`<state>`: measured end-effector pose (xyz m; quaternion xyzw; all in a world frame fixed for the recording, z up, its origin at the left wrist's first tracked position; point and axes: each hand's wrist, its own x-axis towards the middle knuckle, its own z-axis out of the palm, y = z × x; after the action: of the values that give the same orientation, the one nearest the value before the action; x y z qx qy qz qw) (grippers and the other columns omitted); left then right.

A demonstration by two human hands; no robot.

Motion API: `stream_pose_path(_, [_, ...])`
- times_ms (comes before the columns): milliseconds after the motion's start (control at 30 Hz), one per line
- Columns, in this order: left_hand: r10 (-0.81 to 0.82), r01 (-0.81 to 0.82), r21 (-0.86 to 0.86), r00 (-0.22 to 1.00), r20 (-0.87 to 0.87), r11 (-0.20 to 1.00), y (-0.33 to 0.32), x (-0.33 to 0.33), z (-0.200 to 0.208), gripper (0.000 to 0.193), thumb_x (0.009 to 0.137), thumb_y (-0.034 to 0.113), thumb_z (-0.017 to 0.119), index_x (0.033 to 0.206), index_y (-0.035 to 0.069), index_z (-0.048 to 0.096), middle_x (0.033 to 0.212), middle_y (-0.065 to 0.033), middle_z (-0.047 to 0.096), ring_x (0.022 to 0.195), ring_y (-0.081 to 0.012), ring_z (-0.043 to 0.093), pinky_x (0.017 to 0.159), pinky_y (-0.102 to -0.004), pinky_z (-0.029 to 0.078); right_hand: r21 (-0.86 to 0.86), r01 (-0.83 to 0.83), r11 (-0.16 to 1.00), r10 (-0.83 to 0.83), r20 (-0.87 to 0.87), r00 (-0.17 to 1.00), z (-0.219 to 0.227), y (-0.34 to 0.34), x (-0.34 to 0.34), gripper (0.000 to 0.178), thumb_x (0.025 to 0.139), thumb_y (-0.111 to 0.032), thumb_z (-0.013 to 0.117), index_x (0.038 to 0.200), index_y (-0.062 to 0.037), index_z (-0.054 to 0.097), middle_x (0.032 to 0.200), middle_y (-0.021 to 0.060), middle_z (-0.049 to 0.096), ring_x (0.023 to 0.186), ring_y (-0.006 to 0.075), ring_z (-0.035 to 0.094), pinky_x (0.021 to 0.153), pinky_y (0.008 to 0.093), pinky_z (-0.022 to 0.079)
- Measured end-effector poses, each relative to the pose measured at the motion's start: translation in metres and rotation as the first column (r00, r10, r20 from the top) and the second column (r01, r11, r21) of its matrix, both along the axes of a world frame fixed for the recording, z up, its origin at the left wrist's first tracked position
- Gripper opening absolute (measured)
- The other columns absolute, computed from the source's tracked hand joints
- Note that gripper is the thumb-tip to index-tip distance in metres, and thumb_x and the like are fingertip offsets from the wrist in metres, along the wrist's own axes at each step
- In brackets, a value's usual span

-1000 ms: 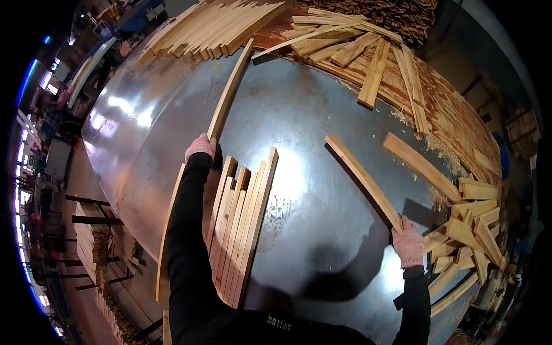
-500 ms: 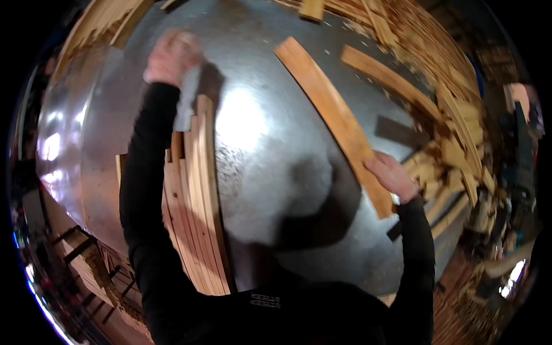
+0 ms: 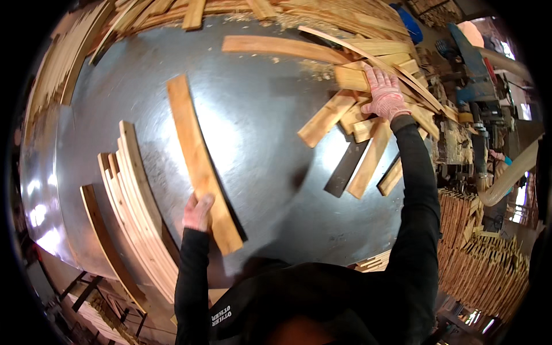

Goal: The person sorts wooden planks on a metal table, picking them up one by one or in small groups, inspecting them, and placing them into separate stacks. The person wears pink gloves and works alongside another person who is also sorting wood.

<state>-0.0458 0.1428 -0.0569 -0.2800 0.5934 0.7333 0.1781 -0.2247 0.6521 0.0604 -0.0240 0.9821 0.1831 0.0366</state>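
My left hand (image 3: 198, 212), in a pinkish knit glove, is closed on the left edge of a flat wooden board (image 3: 201, 152) near its near end. The board slants across the metal tabletop (image 3: 270, 115), casting a dark shadow along its right side. My right hand (image 3: 384, 95), gloved alike, rests with fingers stretched out on a heap of short wood offcuts (image 3: 329, 118) at the far right. Its palm hides the pieces beneath. Left of the board lies a row of pale wooden strips (image 3: 138, 184) side by side.
A single narrow strip (image 3: 106, 244) lies further left. Stacked boards (image 3: 69, 54) stand at the far left, and more timber with shavings lines the far edge. One long reddish board (image 3: 282, 47) points into the offcut heap. Blue machinery (image 3: 474, 63) stands beyond the table's right side.
The board has passed from my right hand to my left and lies further left in view. My right hand has moved onto the offcuts. My left hand has come nearer from the far left.
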Motion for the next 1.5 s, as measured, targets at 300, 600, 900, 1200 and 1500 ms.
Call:
stream_pose_path(300, [0.036, -0.038, -0.315, 0.999, -0.012, 0.948, 0.052, 0.084, -0.029, 0.036, 0.085, 0.012, 0.066, 0.118, -0.001, 0.06, 0.1, -0.0053, 0.066, 0.086, -0.0148, 0.06, 0.079, -0.0289, 0.049, -0.011, -0.249, 0.968, 0.238, -0.261, 0.936, -0.032, -0.001, 0.034, 0.055, 0.083, -0.018, 0.054, 0.137, -0.0096, 0.047, 0.122, 0.0185, 0.059, 0.121, 0.0336, 0.053, 0.112, 0.0524, 0.03])
stream_pose_path(600, [0.079, -0.103, 0.668, 0.995, 0.066, 0.737, 0.122, 0.079, -0.003, 0.06, 0.096, 0.045, 0.055, 0.137, 0.002, 0.047, 0.129, -0.0172, 0.058, 0.113, -0.0286, 0.061, 0.097, -0.0449, 0.051, -0.487, -0.772, 0.409, 0.574, -0.52, 0.633, -0.027, -0.143, 0.206, 0.048, 0.079, -0.019, 0.052, 0.126, -0.0117, 0.06, 0.096, 0.0099, 0.058, 0.099, 0.0277, 0.058, 0.11, 0.0555, 0.036])
stream_pose_path(900, [-0.168, 0.107, 0.736, 0.986, 0.009, 0.668, 0.099, 0.148, 0.087, 0.093, 0.077, 0.037, 0.076, 0.148, 0.0, 0.029, 0.139, -0.023, 0.049, 0.126, -0.034, 0.052, 0.11, -0.0444, 0.041, -0.527, -0.813, 0.248, 0.768, -0.405, 0.497, 0.009, -0.157, 0.223, 0.076, 0.073, -0.039, 0.066, 0.141, -0.0131, 0.047, 0.134, 0.0129, 0.053, 0.129, 0.0316, 0.046, 0.117, 0.0544, 0.024])
stream_pose_path(1200, [-0.207, 0.181, 0.793, 0.976, -0.071, 0.582, 0.078, 0.173, 0.138, 0.088, 0.075, 0.022, 0.077, 0.146, 0.0, 0.028, 0.119, -0.0272, 0.058, 0.103, -0.0386, 0.064, 0.089, -0.0482, 0.055, 0.034, -0.162, 0.986, 0.144, 0.299, 0.943, -0.046, 0.02, 0.096, 0.13, 0.052, -0.04, 0.088, 0.157, -0.0167, 0.014, 0.158, 0.0101, 0.029, 0.147, 0.0262, 0.025, 0.118, 0.0563, 0.016])
stream_pose_path(1500, [0.005, 0.065, 0.424, 0.987, -0.16, 0.903, 0.019, 0.222, 0.172, 0.088, 0.073, 0.008, 0.074, 0.149, 0.005, 0.029, 0.128, -0.0162, 0.057, 0.108, -0.0269, 0.062, 0.09, -0.0395, 0.053, -0.526, 0.093, 0.846, -0.009, 0.159, 0.987, -0.027, 0.01, 0.095, 0.074, 0.081, -0.047, 0.073, 0.141, -0.0118, 0.048, 0.129, 0.0211, 0.059, 0.121, 0.036, 0.055, 0.097, 0.0422, 0.045])
